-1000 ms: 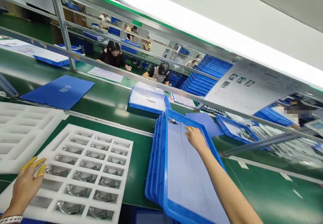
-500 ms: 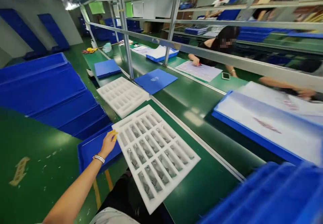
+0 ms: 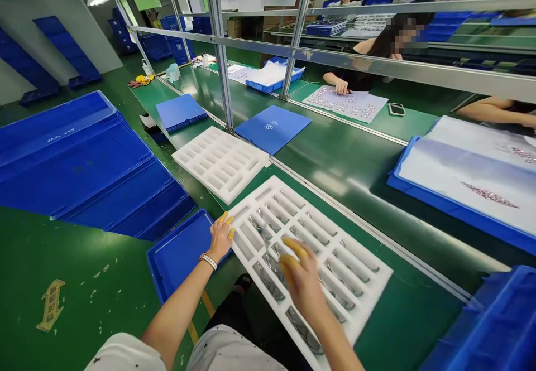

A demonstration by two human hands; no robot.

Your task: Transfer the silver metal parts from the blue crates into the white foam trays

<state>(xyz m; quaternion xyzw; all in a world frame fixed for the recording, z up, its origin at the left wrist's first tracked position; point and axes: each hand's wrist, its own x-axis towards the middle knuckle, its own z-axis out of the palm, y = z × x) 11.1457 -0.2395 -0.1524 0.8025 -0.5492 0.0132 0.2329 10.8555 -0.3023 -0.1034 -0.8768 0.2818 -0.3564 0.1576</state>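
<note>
Reading the head camera from my remote station, I logged the left hand (image 3: 220, 237) at the near-left edge of the white foam tray (image 3: 368, 270), with the fingers slightly apart, their yellow-capped tips at the foam rim and clamped on nothing. That hand lay over a blue plastic tray (image 3: 180, 259) just off the near edge of the green bench (image 3: 397, 298). The right hand (image 3: 302, 282) hung over the middle of the white foam tray, its fingers curved and close together. I could not tell whether they touched anything, since the hand hid the cells below it. The white foam tray sat at the near edge of the green bench. Its rows of cells held curved metal parts (image 3: 262, 229), and every cell in view appeared filled. Farther along the same edge, a second foam tray (image 3: 220, 162) showed only white foam in its cells. A blue folder (image 3: 272, 128) lay just beside that tray.
</note>
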